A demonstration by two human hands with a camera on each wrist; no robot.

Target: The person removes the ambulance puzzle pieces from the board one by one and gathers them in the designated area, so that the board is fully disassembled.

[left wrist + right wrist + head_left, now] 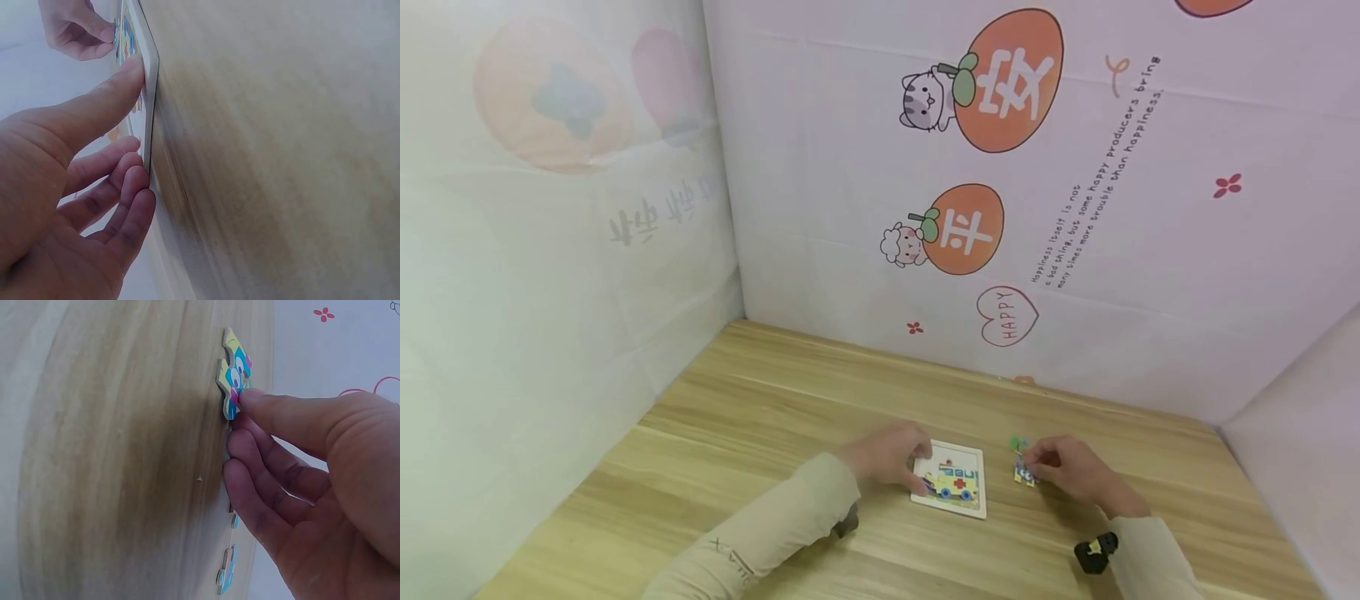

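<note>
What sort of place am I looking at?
Probably a small screened-off tabletop workspace: a wood-grain surface, pale sheets, some cartoon-printed, enclosing it, and a puzzle tray between two hands.

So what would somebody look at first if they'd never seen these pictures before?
Probably the big orange fruit high on the back wall, with a cartoon cat on its left side. Next might come the puzzle board with a yellow ambulance, on the wooden table, its left edge held by the left hand. To its right, the right hand pinches a puzzle piece with cartoon eyes.
</note>
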